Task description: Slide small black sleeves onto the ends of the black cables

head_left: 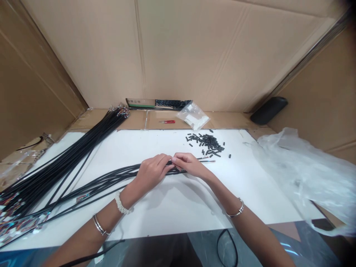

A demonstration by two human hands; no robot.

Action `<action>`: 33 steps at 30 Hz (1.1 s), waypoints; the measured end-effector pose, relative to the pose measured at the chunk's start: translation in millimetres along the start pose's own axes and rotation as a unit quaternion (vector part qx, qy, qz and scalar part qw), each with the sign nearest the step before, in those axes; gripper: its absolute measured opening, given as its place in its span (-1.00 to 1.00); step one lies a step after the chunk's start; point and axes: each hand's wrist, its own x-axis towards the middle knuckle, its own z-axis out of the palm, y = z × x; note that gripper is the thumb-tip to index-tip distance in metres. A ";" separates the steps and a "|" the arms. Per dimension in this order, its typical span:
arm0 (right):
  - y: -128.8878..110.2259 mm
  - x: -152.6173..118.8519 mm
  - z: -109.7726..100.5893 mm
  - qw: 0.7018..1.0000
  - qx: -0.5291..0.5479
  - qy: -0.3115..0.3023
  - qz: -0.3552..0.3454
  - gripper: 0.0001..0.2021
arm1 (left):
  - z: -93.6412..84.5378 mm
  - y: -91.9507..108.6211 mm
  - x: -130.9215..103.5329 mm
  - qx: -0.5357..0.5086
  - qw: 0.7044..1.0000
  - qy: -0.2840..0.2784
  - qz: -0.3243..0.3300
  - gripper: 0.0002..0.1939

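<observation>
Several long black cables [111, 177] run from the lower left to the middle of the white table. My left hand [154, 168] is closed around them near their right ends. Touching it at the fingertips, my right hand [186, 163] is pinched on the same cables; any small piece between the fingers is hidden. Thin coloured wire ends [210, 161] stick out to the right, beyond my right hand. Just behind them lies a pile of short black tube pieces [210, 142].
A thick bundle of black cables [69, 159] lies at the left. Behind are red-handled snips [168, 121], a clear bag [194, 116] and a dark cylindrical object [268, 110]. Crumpled plastic [308, 178] covers the right side. Cardboard walls [180, 55] surround the white table [172, 211].
</observation>
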 end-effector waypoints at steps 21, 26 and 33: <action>10.4 3.9 3.9 0.999 -0.024 0.010 -0.040 -0.59 | -13.3 -1.4 3.6 -0.181 0.972 -0.093 -0.121 -0.71; 8.7 3.5 5.1 0.999 -0.025 0.009 -0.040 -0.60 | -17.0 -5.2 7.1 -0.324 0.915 -0.158 -0.183 -0.67; 5.9 3.1 10.6 1.000 0.005 0.013 -0.027 -0.61 | -11.6 -15.7 3.8 -0.432 0.853 -0.202 -0.215 -0.65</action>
